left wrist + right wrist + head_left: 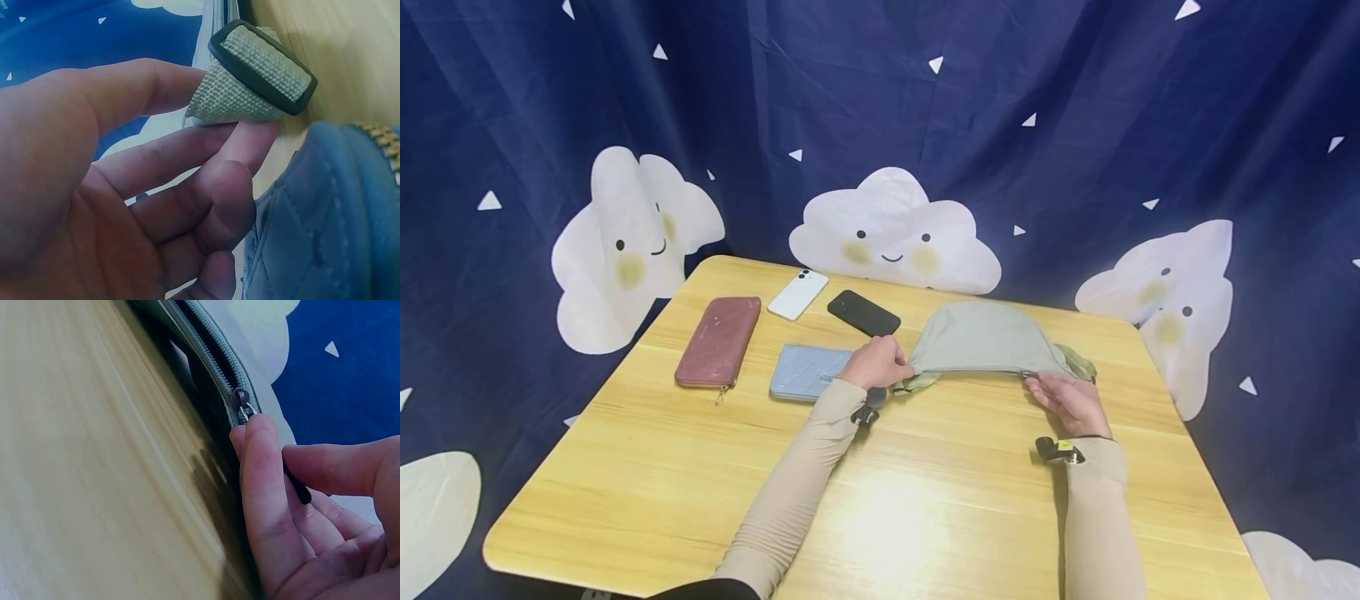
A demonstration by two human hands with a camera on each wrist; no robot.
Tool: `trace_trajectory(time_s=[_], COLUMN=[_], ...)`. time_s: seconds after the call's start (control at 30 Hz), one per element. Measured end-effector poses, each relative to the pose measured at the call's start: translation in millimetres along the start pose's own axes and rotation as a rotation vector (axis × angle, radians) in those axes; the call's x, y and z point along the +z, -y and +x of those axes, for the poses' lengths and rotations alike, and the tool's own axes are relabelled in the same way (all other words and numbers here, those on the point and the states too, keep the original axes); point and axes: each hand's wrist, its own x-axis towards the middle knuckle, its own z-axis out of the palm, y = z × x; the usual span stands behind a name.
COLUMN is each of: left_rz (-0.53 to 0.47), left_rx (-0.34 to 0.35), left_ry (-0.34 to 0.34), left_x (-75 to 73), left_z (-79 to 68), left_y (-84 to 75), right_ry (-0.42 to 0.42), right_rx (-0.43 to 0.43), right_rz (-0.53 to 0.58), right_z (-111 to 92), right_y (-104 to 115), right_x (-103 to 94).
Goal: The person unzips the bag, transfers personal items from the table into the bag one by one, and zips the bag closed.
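A grey-green waist bag (985, 333) lies toward the back right of the table, its zipped edge facing the person. At its left corner my left hand (874, 365) pinches the webbing strap (228, 97) between thumb and index finger, just beside a dark plastic slide buckle (265, 65). The other fingers are curled. My right hand (1072, 402), at the bag's right end, pinches the zipper's black pull cord (302, 489). Beyond the zipper slider (240, 397) the teeth are parted, with a dark gap between them.
A blue quilted pouch (805, 372) lies beside the left hand, partly covered by it. Farther left is a dark red zipped wallet (718, 342). A white phone (798, 294) and a black phone (863, 313) lie behind. A blue cloud-print curtain (880, 100) hangs behind the table.
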Motion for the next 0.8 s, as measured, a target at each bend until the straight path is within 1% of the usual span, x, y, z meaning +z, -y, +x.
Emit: trace_trajectory(time_s=[0.3, 0.6, 0.8], left_rz=[-0.002, -0.007, -0.012], left_rx=[-0.006, -0.004, 0.008], left_ry=[0.0, -0.002, -0.008], left_x=[-1.3, -1.4, -1.7], left_z=[-0.6, 1.9, -0.7], left_y=[0.2, 2.3, 1.7], right_ry=[-0.018, -0.016, -0.011], right_rx=[-0.002, 0.01, 0.007], right_rz=[0.017, 0.036, 0.043], right_z=[-2.6, -2.1, -3.5], right_y=[2.2, 3.8, 4.7], right_x=[-2.9, -6.0, -6.2])
